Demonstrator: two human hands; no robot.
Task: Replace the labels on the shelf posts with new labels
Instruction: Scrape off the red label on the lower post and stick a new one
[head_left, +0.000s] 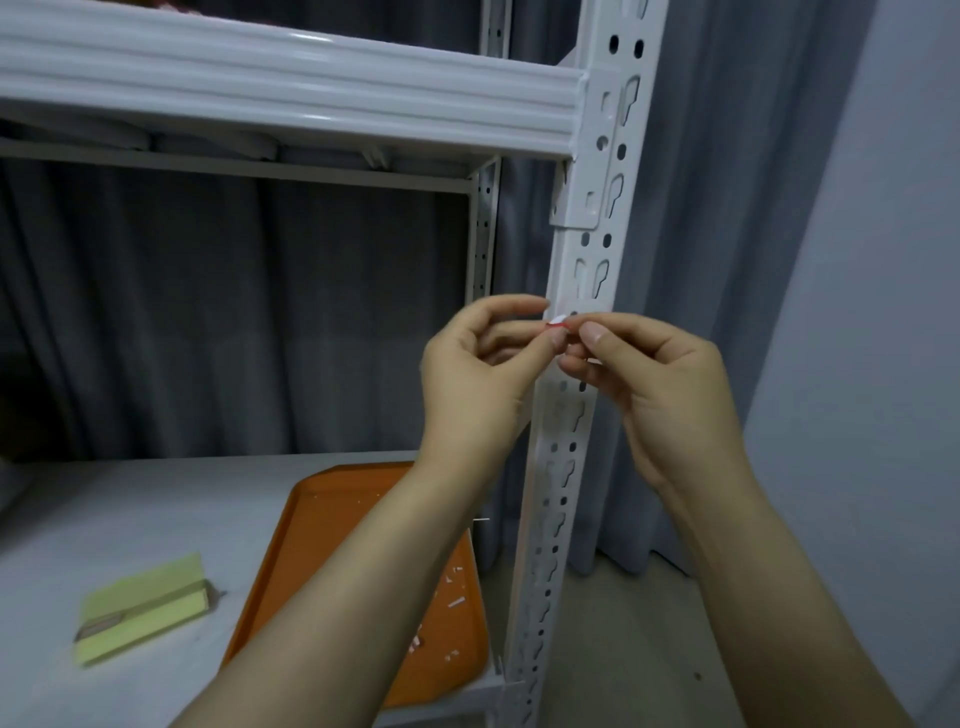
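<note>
Grey curtain (260, 312) behind a white metal rack; head view. Left hand (478, 374) and right hand (660, 374) both pinch a small red-and-white label (557, 323) between thumb and fingertips, directly in front of the front shelf post (576, 291); contact with post unclear. Lower shelf (130, 499): orange tray (322, 530) holding paper scraps (456, 603), yellow-green pad (140, 608) to its left.

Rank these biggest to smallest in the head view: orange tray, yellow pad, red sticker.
1. Orange tray, even partly hidden.
2. Yellow pad.
3. Red sticker, tiny although nearest the camera.
</note>
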